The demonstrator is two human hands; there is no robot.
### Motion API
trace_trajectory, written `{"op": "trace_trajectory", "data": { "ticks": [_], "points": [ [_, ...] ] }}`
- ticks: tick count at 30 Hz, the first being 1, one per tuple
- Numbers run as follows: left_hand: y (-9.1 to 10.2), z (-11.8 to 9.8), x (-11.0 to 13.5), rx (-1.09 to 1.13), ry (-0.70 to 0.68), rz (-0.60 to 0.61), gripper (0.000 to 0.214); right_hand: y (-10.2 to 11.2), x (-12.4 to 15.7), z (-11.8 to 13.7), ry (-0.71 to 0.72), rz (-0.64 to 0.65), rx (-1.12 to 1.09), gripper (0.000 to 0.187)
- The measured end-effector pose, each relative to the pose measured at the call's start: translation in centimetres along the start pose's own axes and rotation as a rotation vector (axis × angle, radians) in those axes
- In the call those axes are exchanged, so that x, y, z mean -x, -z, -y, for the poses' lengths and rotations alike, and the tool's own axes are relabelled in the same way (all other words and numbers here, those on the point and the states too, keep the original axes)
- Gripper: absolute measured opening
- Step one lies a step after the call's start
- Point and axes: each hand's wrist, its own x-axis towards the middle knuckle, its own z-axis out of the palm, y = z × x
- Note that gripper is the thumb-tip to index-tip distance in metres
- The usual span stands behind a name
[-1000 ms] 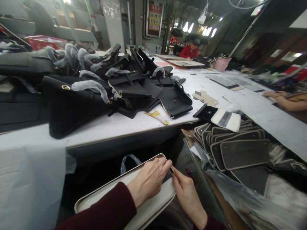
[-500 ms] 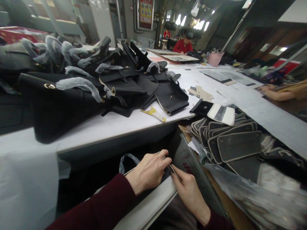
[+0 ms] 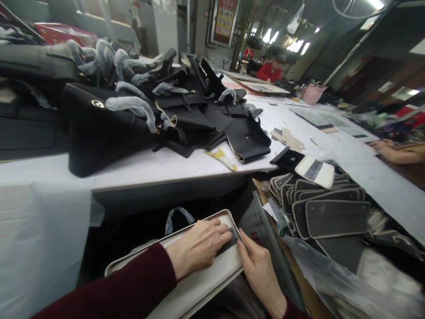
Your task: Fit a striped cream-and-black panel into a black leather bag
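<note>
Right hand (image 3: 261, 265) pinches the cream, round-cornered, fabric-like panel (image 3: 217, 275) by its right edge; uneven pressure from left hand (image 3: 199, 246), grip unclear, could crease it.

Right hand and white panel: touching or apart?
Touching. The head view shows the right hand at the right end of the white panel, its thumb and forefinger at the edge with no gap.

Dim, greyish light; distant windows (image 3: 297, 46) and a ceiling lamp (image 3: 376, 4) glare at upper right. Deep shadow under the white table (image 3: 166, 170); outer edges stretched and blurred.
</note>
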Motion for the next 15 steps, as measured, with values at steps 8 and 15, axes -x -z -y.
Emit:
{"op": "trace_trajectory", "data": {
  "ticks": [8,15],
  "points": [
    [0.7,0.5,-2.8,-0.113,-0.005,-0.067,0.022,0.0,0.1,-0.2,0.013,-0.044,-0.010,0.051],
    [0.5,1.4,-4.3,-0.173,-0.045,-0.042,0.010,-0.4,0.1,-0.2,0.029,-0.049,0.011,0.050]
  ]
}}
